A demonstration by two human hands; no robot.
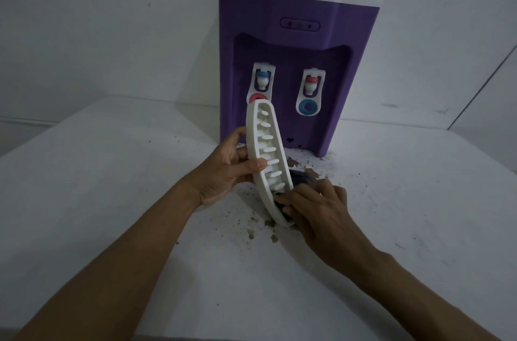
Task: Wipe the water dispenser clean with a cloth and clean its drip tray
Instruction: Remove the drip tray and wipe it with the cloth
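Standing on end, drip tray (253,128) gripped by left hand (223,173), right hand (316,209) pinching bottom

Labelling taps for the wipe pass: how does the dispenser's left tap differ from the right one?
The left tap has a blue collar and a red lever; the right tap has a red collar and a blue lever. The left tap's lever is half hidden by the white grille; the right tap's shows whole. Both have white bodies.

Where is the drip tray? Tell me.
In the head view, the drip tray is held on edge just in front of the water dispenser, the left hand gripping its left rim and the right hand at its lower end.
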